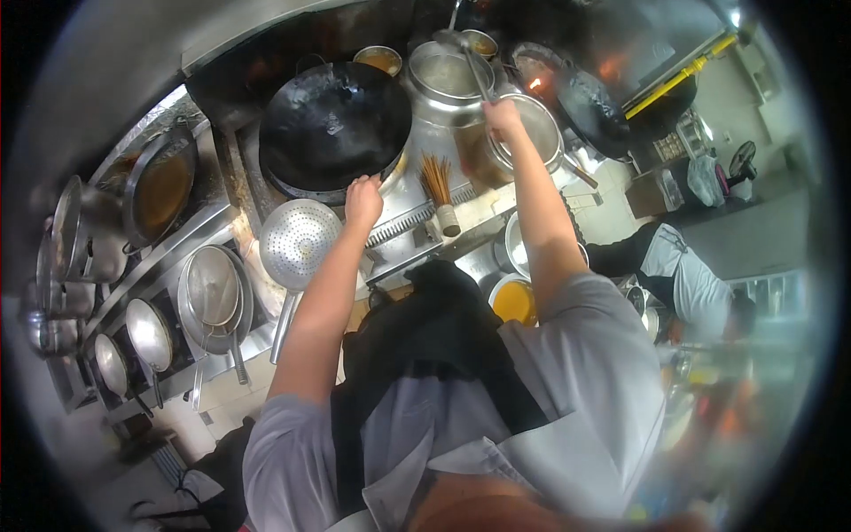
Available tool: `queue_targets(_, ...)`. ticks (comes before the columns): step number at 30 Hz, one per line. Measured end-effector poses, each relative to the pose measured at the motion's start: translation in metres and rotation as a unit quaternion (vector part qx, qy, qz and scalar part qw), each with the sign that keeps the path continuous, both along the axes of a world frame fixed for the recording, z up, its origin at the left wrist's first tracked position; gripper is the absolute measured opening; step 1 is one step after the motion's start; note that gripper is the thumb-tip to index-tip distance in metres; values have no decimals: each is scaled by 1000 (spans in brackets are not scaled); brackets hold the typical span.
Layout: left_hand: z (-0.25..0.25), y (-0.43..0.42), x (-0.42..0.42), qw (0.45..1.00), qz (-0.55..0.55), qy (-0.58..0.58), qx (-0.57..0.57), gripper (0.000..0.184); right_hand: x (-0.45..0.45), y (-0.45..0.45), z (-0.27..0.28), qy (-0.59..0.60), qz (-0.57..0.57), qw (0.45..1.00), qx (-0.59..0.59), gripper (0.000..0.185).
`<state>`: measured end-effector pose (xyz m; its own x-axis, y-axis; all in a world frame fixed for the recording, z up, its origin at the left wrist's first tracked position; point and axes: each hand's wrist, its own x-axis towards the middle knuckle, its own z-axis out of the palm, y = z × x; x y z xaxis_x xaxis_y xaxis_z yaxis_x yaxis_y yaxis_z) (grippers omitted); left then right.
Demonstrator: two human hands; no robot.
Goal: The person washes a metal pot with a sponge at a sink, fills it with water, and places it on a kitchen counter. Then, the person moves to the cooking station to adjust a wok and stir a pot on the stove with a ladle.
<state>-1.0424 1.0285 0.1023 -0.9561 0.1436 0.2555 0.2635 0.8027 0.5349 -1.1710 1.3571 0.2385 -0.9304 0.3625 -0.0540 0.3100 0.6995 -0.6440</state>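
Note:
My left hand (363, 202) is closed at the near edge of a large black wok (335, 129) on the stove; its fingers appear wrapped around the rim or a handle there. Some pale shine shows in the middle of the wok. In my right hand (503, 120) is the handle of a metal ladle (479, 71), whose head is up by a steel pot (450, 75) of liquid. Beside that hand sits a round strainer (539, 133) over a container. A perforated skimmer (301, 241) lies close to my left forearm. Between my arms is a bamboo brush (436, 182).
Near my right elbow stands a bowl of yellow liquid (514, 301). Several strainers and pans are on the left, with another wok (160, 186) of brown liquid. A flame (534, 84) burns beside a wok (594, 111) at right. A co-worker (687, 275) is at right.

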Motion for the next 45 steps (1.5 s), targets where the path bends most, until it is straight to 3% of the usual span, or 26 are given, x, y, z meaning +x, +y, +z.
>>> queue_targets(2, 2, 1, -2, 1000, 5, 1, 0, 25, -29, 1, -15, -116, 1, 986, -118, 38)
queue_targets(5, 5, 5, -2, 1000, 13, -5, 1, 26, -82, 2, -66, -161, -13, 967, -199, 32)
queue_targets(10, 11, 12, -8, 999, 14, -28, -36, 27, -129, -8, -92, -194, -28, 941, -275, 13)
queue_targets(12, 13, 16, -6, 999, 24, -13, -29, 27, -145, -5, -109, -127, -15, 869, -478, 13)
queue_targets(13, 12, 18, -5, 999, 24, -17, -32, 27, -148, -3, -109, -131, -17, 867, -480, 13)
queue_targets(14, 13, 20, -6, 999, 31, -16, -29, 27, -155, 2, -103, -152, -95, 723, -667, 14)
queue_targets(15, 14, 22, -6, 999, 38, -14, -25, 28, -158, 6, -92, -163, -166, 535, -812, 17)
queue_targets(16, 14, 23, -6, 999, 40, -16, -25, 28, -151, 8, -81, -166, -166, 536, -811, 17)
queue_targets(18, 15, 23, -4, 999, 41, -6, -11, 27, -132, 17, -64, -150, -209, 418, -871, 19)
queue_targets(19, 16, 23, -4, 999, 45, -7, -9, 27, -130, 23, -65, -138, -211, 396, -883, 19)
queue_targets(21, 18, 23, -4, 999, 38, -1, -14, 23, -110, 33, -53, -146, -205, 377, -891, 28)
queue_targets(22, 19, 24, -4, 999, 42, -2, -12, 23, -107, 41, -52, -151, -199, 354, -901, 42)
queue_targets(23, 21, 24, -3, 999, 40, -3, -13, 21, -105, 48, -63, -145, -135, 350, -916, 69)
queue_targets(31, 16, 24, -4, 999, 44, 28, 6, 17, -47, 63, -19, -139, -89, 351, -922, 57)
queue_targets(32, 13, 23, -6, 998, 54, 23, 10, 17, -41, 61, -8, -153, -103, 377, -908, 53)
queue_targets(36, 18, 18, -1, 999, 49, 13, 7, 19, -3, 56, 25, -164, -57, 347, -922, 63)
queue_targets(38, 18, 15, -4, 999, 33, -8, -33, 20, 10, 53, 37, -183, -42, 378, -907, 60)
queue_targets(40, 15, 13, -2, 999, 43, 2, -16, 21, 33, 42, 48, -205, -21, 356, -912, 48)
queue_targets(45, 12, 12, 1, 998, 40, 32, -26, 20, 81, 16, 65, -241, 26, 366, -898, 50)
